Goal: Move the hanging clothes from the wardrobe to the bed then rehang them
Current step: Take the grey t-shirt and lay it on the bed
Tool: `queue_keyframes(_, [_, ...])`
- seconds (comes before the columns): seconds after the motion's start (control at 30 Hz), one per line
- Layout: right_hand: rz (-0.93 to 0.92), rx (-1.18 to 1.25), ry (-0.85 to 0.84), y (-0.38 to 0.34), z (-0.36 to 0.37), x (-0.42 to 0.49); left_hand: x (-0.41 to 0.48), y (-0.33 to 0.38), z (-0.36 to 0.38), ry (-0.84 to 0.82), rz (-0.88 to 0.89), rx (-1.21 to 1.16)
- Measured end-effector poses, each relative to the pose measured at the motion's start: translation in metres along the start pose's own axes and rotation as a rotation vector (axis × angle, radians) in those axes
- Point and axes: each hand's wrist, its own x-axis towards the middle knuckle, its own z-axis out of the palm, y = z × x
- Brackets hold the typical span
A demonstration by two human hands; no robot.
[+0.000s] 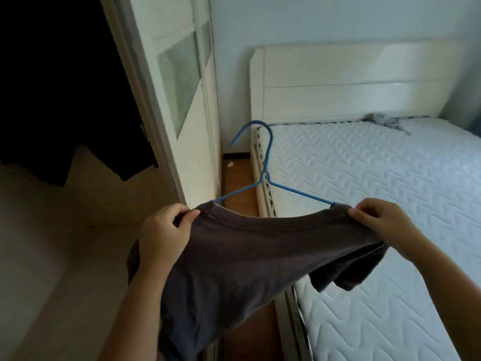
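A dark grey T-shirt hangs on a blue wire hanger, whose hook points up and away from me. My left hand pinches the shirt's left shoulder beside the collar. My right hand pinches the right shoulder, where the hanger's arm goes under the cloth. The shirt is held in the air between the open wardrobe on the left and the bed on the right. Its right sleeve droops over the mattress edge.
Dark clothes hang inside the wardrobe. Its white sliding door stands next to the bed's white headboard. A small grey garment lies on the mattress near the headboard. A narrow strip of wooden floor separates wardrobe and bed.
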Motion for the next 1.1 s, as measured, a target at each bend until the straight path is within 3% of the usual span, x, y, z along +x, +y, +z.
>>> queue_keyframes(0.2, [0.203, 0.065, 0.175, 0.102, -0.067, -0.106, -0.047, 0.088, 0.063, -0.261, 0.121, -0.134])
queue_keyframes(0.5, [0.497, 0.139, 0.396, 0.235, -0.154, -0.326, -0.177, 0.255, 0.102, -0.457, 0.385, -0.203])
queue_keyframes(0.9, [0.876, 0.174, 0.781, 0.293, -0.217, -0.543, -0.316, 0.409, 0.175, -1.018, 0.494, -0.38])
queue_keyframes(1.1, [1.014, 0.274, 0.829, 0.327, -0.219, -0.615, -0.389, 0.457, 0.201, -1.135, 0.562, -0.35])
